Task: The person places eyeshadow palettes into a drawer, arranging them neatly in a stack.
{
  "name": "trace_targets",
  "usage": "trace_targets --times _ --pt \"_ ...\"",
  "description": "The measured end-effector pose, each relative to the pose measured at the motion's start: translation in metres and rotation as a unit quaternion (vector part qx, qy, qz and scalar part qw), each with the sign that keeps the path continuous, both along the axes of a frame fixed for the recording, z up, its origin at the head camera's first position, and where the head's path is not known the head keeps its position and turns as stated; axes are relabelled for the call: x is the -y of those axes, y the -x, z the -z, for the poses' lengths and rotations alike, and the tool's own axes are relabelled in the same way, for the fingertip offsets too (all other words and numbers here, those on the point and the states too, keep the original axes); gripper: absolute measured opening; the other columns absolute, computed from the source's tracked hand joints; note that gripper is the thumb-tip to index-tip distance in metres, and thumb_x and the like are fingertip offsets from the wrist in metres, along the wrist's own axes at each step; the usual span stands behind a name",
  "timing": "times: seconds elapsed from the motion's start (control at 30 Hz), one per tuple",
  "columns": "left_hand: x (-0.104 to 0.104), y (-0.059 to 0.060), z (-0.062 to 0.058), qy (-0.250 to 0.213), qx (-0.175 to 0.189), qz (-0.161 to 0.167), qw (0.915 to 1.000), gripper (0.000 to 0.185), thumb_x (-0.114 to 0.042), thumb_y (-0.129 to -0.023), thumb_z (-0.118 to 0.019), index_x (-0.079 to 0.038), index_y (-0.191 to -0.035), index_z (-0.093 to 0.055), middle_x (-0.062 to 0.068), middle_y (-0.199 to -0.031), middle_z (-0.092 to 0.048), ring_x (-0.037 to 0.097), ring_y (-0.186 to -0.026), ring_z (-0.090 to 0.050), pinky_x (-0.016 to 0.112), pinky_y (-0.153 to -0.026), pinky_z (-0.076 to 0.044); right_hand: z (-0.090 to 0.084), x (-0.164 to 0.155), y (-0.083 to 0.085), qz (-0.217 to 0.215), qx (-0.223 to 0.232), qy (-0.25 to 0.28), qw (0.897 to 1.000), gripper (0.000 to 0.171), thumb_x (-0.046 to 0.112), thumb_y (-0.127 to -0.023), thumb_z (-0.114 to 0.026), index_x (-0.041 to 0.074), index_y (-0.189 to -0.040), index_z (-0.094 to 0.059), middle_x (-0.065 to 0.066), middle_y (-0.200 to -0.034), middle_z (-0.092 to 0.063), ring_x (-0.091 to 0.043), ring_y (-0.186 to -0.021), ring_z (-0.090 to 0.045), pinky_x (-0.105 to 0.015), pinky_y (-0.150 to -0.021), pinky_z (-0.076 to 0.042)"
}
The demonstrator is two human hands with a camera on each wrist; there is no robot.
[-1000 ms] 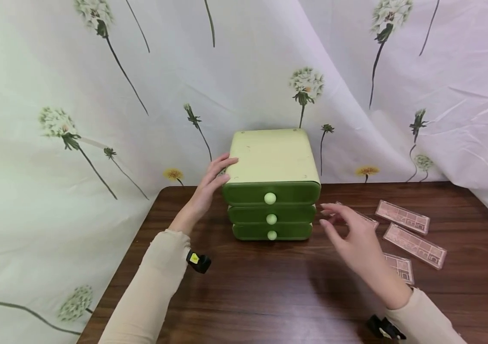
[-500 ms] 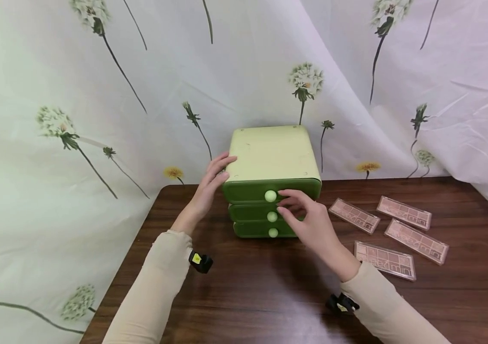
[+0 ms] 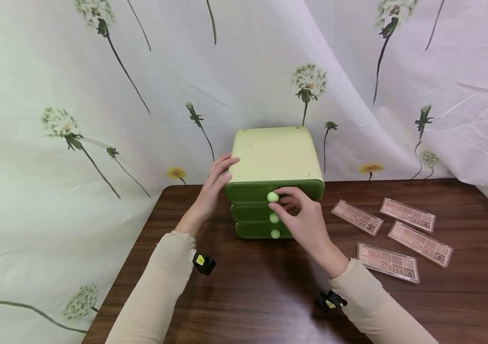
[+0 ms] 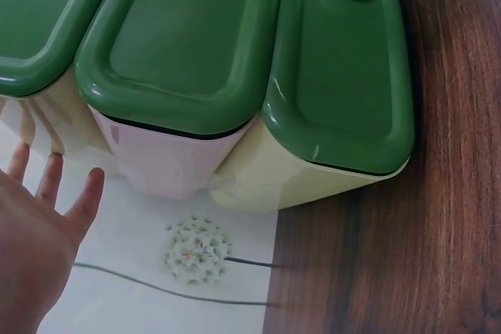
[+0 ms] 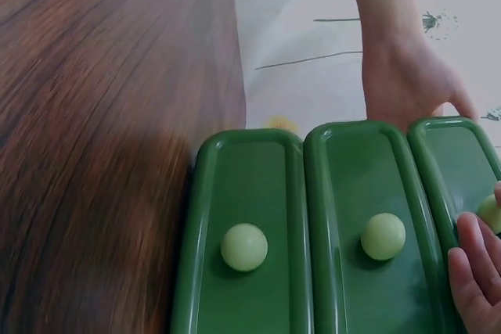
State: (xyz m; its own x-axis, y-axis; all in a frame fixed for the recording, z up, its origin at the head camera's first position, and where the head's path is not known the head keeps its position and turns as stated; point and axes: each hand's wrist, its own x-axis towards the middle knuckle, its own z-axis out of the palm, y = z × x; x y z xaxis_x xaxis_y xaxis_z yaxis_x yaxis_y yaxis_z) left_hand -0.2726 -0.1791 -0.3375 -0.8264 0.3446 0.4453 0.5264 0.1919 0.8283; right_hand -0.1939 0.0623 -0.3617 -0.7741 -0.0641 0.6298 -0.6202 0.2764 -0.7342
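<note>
A small cabinet (image 3: 275, 160) with a pale green top and three dark green drawers stands at the back of the brown table (image 3: 248, 296). My left hand (image 3: 222, 171) rests flat against the cabinet's left side with straight fingers; in the left wrist view the left hand (image 4: 43, 217) lies open beside the cabinet (image 4: 235, 68). My right hand (image 3: 279, 201) is at the top drawer, thumb and fingers curled round its pale round knob (image 3: 272, 196). From the right wrist, the fingertips (image 5: 473, 267) touch that knob (image 5: 491, 210) at the frame's edge. All the drawers look closed.
Several flat pink makeup palettes (image 3: 387, 262) lie on the table right of the cabinet. A dandelion-print cloth (image 3: 97, 119) hangs behind and to the left. The middle knob (image 5: 383, 235) and bottom knob (image 5: 244, 246) are untouched.
My right hand moved left from near the palettes to the cabinet front and closed on the top drawer's knob. The left hand stayed on the cabinet's side.
</note>
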Motion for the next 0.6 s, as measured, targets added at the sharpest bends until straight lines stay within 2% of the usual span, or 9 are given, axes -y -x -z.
trace_targets --times 0.2,0.33,0.47,0.6 --pt "0.0 0.001 0.002 -0.011 0.002 -0.006 0.9999 0.047 -0.027 -0.102 -0.042 -0.009 -0.145 -0.05 0.0 -0.159 -0.024 0.016 -0.145 -0.018 0.051 -0.112 -0.02 -0.001 0.005 0.001 0.017 0.021 0.035 0.999 0.023 0.019 -0.084 -0.081 0.014 -0.105 -0.072 0.001 -0.083 -0.074 -0.011 -0.068 -0.067 -0.025 -0.067 -0.052" --pt "-0.001 0.0 0.0 -0.012 0.012 -0.007 0.9998 0.047 -0.023 -0.102 -0.04 -0.006 -0.146 -0.048 0.005 -0.16 -0.021 0.02 -0.146 -0.016 0.051 -0.113 -0.019 -0.001 0.006 0.002 0.019 0.027 0.041 0.999 0.022 0.018 -0.084 -0.08 0.013 -0.104 -0.072 0.001 -0.082 -0.073 -0.012 -0.067 -0.067 -0.025 -0.066 -0.052" --pt "-0.004 -0.012 -0.012 -0.011 0.021 0.0 0.9997 0.048 -0.018 -0.102 -0.04 0.001 -0.145 -0.045 0.015 -0.161 -0.018 0.027 -0.147 -0.015 0.052 -0.113 -0.019 0.0 0.005 0.001 0.013 0.031 0.043 0.998 0.021 0.017 -0.085 -0.079 0.012 -0.104 -0.072 0.0 -0.082 -0.073 -0.013 -0.068 -0.067 -0.025 -0.067 -0.052" --pt "-0.006 -0.023 -0.025 0.003 0.02 0.003 0.9998 0.047 -0.016 -0.102 -0.04 0.003 -0.144 -0.046 0.018 -0.16 -0.019 0.028 -0.146 -0.016 0.052 -0.113 -0.02 0.0 0.005 -0.003 0.01 0.029 0.045 0.999 0.021 0.016 -0.085 -0.079 0.012 -0.104 -0.072 0.0 -0.081 -0.073 -0.013 -0.067 -0.067 -0.025 -0.066 -0.052"
